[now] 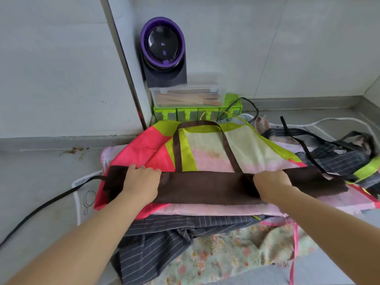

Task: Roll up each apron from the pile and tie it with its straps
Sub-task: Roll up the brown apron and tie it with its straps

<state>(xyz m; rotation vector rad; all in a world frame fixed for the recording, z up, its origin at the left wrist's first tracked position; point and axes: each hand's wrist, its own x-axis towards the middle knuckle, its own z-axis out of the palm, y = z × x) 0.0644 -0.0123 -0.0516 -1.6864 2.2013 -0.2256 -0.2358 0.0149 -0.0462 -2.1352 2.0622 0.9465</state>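
Observation:
A brown apron (205, 187) lies folded into a long flat band across the top of the pile. Its brown neck loop (197, 125) arcs away over the aprons beneath. My left hand (141, 182) grips the band near its left end, fingers curled over the far edge. My right hand (269, 186) grips the band right of its middle the same way. A black strap (47, 204) trails from the band's left end across the counter. Underneath lie a pink and lime apron (144, 153), a pale pink one (216, 209), a grey pinstriped one (164, 239) and a floral one (226, 262).
A purple and black device (163, 50) hangs on the wall above a clear box (185, 96) and a lime green organiser (197, 113). More striped fabric and black straps (329, 155) lie at the right. The grey counter (30, 182) extends left, with a brown stain.

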